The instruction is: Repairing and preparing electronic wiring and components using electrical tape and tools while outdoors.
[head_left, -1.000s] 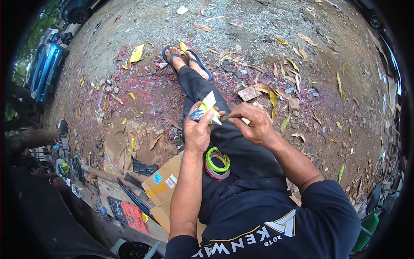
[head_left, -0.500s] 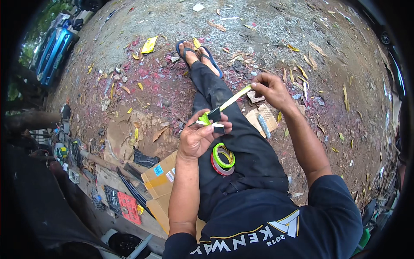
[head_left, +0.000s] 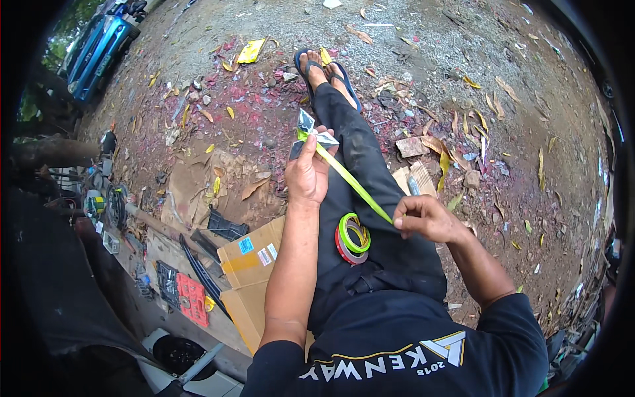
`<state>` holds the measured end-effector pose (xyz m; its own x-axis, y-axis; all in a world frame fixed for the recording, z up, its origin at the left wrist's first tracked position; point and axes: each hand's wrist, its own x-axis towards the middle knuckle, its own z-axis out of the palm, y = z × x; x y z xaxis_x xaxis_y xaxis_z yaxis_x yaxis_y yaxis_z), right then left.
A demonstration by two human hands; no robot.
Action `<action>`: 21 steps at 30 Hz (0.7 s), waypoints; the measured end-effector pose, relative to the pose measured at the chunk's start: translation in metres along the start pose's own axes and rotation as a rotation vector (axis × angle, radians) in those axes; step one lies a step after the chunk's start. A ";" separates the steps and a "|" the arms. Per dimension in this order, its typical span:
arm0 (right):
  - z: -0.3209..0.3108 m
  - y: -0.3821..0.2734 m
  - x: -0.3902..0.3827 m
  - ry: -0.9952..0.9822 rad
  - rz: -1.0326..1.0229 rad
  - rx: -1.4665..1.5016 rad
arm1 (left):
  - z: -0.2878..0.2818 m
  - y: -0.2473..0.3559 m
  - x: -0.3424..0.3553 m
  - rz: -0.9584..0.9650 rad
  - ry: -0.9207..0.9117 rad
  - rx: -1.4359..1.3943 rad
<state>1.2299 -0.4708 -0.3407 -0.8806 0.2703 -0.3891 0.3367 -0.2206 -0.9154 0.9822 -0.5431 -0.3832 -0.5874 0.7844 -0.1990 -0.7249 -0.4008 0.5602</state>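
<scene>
My left hand (head_left: 307, 175) grips a shiny silver, angular piece (head_left: 304, 121) with several pointed arms, with bright yellow-green tape around its middle. A long yellow-green strip (head_left: 352, 180) stretches from it down to the right, where my right hand (head_left: 420, 218) pinches its far end. Two tape rolls rest on my dark trousers just below the strip: a green one (head_left: 361, 245) lying over a red-rimmed one (head_left: 341, 247).
I sit with my legs stretched over littered dirt (head_left: 542, 198). At the left lie flattened cardboard (head_left: 241, 264), a red and black tool case (head_left: 193, 299), pipes and hoses. A blue vehicle (head_left: 99, 49) stands at the upper left. A brick piece (head_left: 413, 147) lies right of my leg.
My right hand has moved from up beside the piece, outward, and now down to the lower right with a longer strip. My left hand is higher, and the piece has turned over and back.
</scene>
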 end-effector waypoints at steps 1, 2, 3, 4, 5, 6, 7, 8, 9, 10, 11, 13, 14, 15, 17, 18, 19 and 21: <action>0.006 -0.017 -0.008 -0.043 -0.082 0.036 | -0.003 -0.001 -0.002 -0.003 0.001 0.003; 0.005 -0.032 -0.012 -0.054 -0.170 0.127 | -0.008 -0.002 -0.004 -0.006 -0.022 0.103; -0.003 -0.045 -0.012 -0.061 -0.262 0.217 | -0.010 -0.004 -0.005 -0.009 -0.050 0.205; -0.016 -0.056 -0.007 -0.075 -0.420 0.286 | -0.013 -0.004 -0.009 -0.041 -0.036 0.180; -0.023 -0.069 -0.002 -0.026 -0.509 0.444 | -0.018 -0.001 -0.013 -0.120 -0.093 0.179; -0.036 -0.077 0.005 -0.001 -0.576 0.522 | -0.022 0.001 -0.018 -0.202 -0.149 0.173; -0.049 -0.084 0.014 -0.019 -0.645 0.661 | -0.016 0.000 -0.025 -0.267 -0.148 0.183; -0.059 -0.093 0.021 -0.014 -0.651 0.728 | -0.016 0.002 -0.031 -0.352 -0.205 0.269; -0.069 -0.099 0.030 0.005 -0.695 0.753 | -0.018 0.007 -0.036 -0.434 -0.259 0.353; -0.087 -0.101 0.040 0.028 -0.711 0.767 | -0.019 0.006 -0.037 -0.517 -0.303 0.441; -0.101 -0.100 0.049 0.135 -0.699 0.754 | -0.021 0.008 -0.042 -0.515 -0.341 0.433; -0.123 -0.085 0.064 0.346 -0.605 0.764 | -0.029 0.012 -0.046 -0.503 -0.451 0.281; -0.136 -0.069 0.071 0.401 -0.546 0.780 | -0.026 0.017 -0.047 -0.487 -0.521 0.204; -0.138 -0.056 0.074 0.518 -0.467 0.775 | -0.023 0.022 -0.049 -0.466 -0.588 0.127; -0.149 -0.023 0.072 0.578 -0.380 0.859 | -0.037 0.016 -0.045 -0.372 -0.700 -0.100; -0.141 -0.017 0.064 0.660 -0.376 0.847 | -0.038 0.016 -0.044 -0.351 -0.708 -0.160; -0.138 -0.013 0.050 0.605 -0.454 0.879 | -0.035 0.016 -0.042 -0.358 -0.688 -0.235; -0.124 -0.022 0.029 0.416 -0.612 0.891 | -0.040 0.020 -0.044 -0.342 -0.537 -0.282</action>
<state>1.2381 -0.3418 -0.3448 -0.5819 0.8109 -0.0615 -0.6081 -0.4841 -0.6292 0.9795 -0.6044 -0.3951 -0.1026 0.9850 0.1388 -0.9461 -0.1398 0.2923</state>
